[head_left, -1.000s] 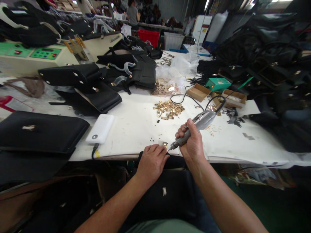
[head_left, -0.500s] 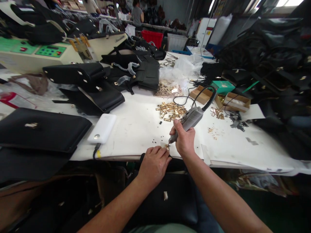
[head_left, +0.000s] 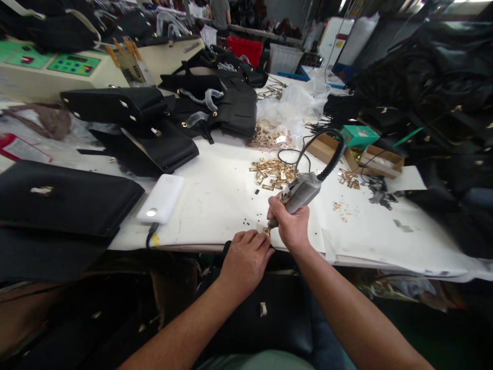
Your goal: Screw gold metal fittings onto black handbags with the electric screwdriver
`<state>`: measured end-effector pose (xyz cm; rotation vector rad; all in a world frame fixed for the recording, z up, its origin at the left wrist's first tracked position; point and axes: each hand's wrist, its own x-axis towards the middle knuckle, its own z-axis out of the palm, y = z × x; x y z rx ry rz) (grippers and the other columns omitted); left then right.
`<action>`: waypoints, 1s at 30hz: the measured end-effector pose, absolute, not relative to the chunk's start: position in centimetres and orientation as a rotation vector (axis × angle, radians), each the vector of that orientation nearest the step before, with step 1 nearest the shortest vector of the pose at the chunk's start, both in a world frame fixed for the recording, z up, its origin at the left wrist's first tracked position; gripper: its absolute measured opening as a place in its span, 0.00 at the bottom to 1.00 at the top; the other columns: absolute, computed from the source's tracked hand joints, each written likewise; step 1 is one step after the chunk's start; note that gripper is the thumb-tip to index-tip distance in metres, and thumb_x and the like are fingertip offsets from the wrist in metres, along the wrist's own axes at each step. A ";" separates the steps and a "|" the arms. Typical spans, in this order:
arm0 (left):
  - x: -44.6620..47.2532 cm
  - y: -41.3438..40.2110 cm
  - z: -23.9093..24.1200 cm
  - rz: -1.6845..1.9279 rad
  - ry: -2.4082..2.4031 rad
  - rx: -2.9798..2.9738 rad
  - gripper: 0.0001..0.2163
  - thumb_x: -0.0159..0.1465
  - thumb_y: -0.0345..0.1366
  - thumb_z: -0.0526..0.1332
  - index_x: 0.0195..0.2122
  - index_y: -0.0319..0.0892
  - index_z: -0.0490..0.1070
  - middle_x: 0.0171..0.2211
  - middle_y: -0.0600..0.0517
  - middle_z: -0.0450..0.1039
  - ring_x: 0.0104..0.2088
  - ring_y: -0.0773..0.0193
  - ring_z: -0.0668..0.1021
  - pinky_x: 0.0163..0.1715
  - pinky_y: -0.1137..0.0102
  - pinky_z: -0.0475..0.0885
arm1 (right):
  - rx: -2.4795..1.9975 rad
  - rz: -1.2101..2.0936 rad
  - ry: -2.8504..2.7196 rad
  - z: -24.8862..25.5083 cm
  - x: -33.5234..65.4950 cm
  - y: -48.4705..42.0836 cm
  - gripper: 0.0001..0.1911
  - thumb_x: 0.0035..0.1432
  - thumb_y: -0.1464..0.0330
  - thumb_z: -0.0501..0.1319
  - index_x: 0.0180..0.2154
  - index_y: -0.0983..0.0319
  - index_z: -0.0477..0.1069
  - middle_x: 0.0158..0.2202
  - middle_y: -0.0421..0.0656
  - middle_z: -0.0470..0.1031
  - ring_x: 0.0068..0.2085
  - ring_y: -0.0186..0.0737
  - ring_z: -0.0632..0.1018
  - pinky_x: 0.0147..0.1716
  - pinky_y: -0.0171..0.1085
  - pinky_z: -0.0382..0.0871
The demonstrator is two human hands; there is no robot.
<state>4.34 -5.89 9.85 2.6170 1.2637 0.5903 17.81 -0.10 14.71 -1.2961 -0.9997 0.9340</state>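
Pressing a grey rotary tool (head_left: 299, 192) tip onto a small gold fitting (head_left: 266, 231) at the near table edge (head_left: 215, 205).

Right hand (head_left: 291, 226) grips the tool's barrel firmly; left hand (head_left: 246, 257) pins the fitting with closed fingertips. Best, I'd judge, to hold the tip steady and square, pressing lightly so the piece can't skid. More gold fittings (head_left: 274, 173) lie further off; a white power bank (head_left: 162, 198) lies left. No legible writing.

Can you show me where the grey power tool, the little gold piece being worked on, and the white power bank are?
grey power tool (head_left: 299, 192), head view, on its grey body above the grip.
little gold piece (head_left: 266, 231), head view, on its visible top.
white power bank (head_left: 162, 198), head view, middle of its top face.
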 end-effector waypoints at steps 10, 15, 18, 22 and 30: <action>4.4 -5.9 9.4 0.633 1.262 2.616 0.10 0.71 0.37 0.59 0.51 0.41 0.73 0.48 0.48 0.78 0.50 0.53 0.75 0.48 0.55 0.69 | -1.372 0.987 -1.182 15.0 17.7 0.7 0.12 0.51 0.64 0.63 0.20 0.60 0.66 0.16 0.38 0.68 0.18 0.34 0.70 0.20 0.34 0.66; 4.4 -5.8 9.7 0.624 1.262 2.605 0.10 0.70 0.36 0.61 0.50 0.41 0.74 0.47 0.48 0.79 0.49 0.53 0.75 0.48 0.54 0.70 | -1.354 0.989 -1.255 15.1 17.1 0.9 0.14 0.51 0.64 0.64 0.18 0.60 0.64 0.15 0.37 0.67 0.18 0.32 0.67 0.19 0.33 0.62; 4.5 -5.7 9.8 0.662 1.264 2.602 0.09 0.70 0.36 0.61 0.49 0.41 0.75 0.46 0.48 0.79 0.49 0.52 0.76 0.48 0.55 0.70 | -1.330 1.014 -1.223 15.2 17.1 0.9 0.15 0.52 0.63 0.66 0.19 0.61 0.66 0.15 0.36 0.67 0.18 0.31 0.66 0.18 0.32 0.62; 4.5 -5.7 9.8 0.700 1.266 2.569 0.08 0.71 0.36 0.61 0.47 0.42 0.76 0.45 0.49 0.80 0.48 0.54 0.76 0.48 0.56 0.70 | -1.285 1.043 -1.179 15.1 17.7 0.7 0.18 0.53 0.58 0.68 0.20 0.61 0.68 0.16 0.37 0.68 0.17 0.31 0.67 0.17 0.32 0.63; 4.4 -5.8 9.9 0.762 1.288 2.540 0.07 0.70 0.38 0.63 0.46 0.43 0.77 0.44 0.50 0.81 0.45 0.56 0.77 0.44 0.57 0.71 | -1.123 1.080 -1.101 14.0 18.9 0.9 0.24 0.53 0.50 0.70 0.22 0.63 0.72 0.17 0.40 0.71 0.17 0.32 0.68 0.15 0.32 0.63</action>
